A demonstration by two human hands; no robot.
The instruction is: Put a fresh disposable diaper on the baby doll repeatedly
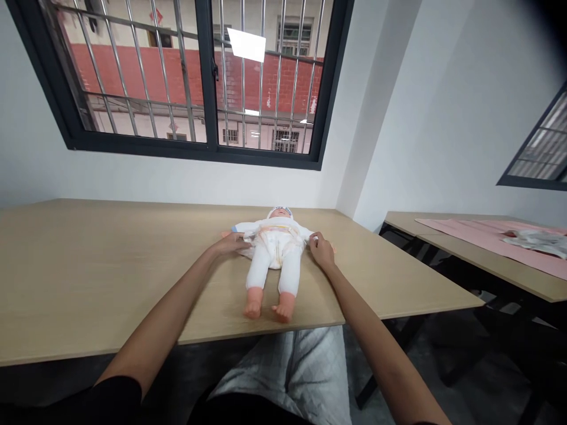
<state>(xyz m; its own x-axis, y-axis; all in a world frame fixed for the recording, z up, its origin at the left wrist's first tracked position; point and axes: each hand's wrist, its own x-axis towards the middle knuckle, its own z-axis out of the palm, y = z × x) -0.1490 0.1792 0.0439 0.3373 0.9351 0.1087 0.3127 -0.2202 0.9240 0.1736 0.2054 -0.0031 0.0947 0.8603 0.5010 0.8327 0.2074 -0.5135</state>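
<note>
A baby doll (273, 254) in white clothes and a nappy lies on its back on the wooden table (88, 265), feet toward me, head toward the window. My left hand (233, 243) rests on the doll's left sleeve, fingers pinched on the white cloth. My right hand (321, 248) grips the other sleeve at the doll's far arm, fingers curled on the fabric. Both of my forearms reach across the table's front edge.
A second table (465, 260) stands to the right with a pink cloth (487, 236) and a crumpled white item (538, 241) on it. A barred window (199, 77) fills the wall behind. A gap of floor separates the two tables.
</note>
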